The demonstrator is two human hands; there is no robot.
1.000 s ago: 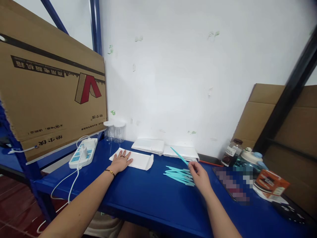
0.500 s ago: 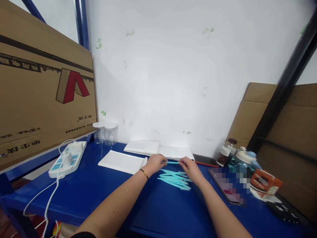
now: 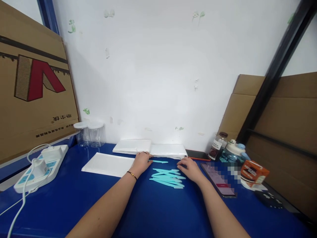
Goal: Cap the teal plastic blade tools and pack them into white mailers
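In my left hand is one end of a slim turquoise eyebrow razor, pinched between thumb and fingers. Its narrow free end points right, toward my other hand. My right hand is apart from the razor, fingers slightly spread and bent over the table, with nothing visible in them. Between my forearms lies a loose, criss-crossed pile of similar turquoise razors. To the left of my left hand a white envelope-like packet lies flat. Behind my hands rest two white packet stacks against the wall.
The blue table holds a white power strip with plugs and two clear lidded jars at left. On the right are a phone, a dark bottle, a water bottle, and an orange box.
My right hand has let go of the razor's right end and opened, moving slightly away. My left hand still holds the other end. The camera view has shifted, so the scene sits further left.
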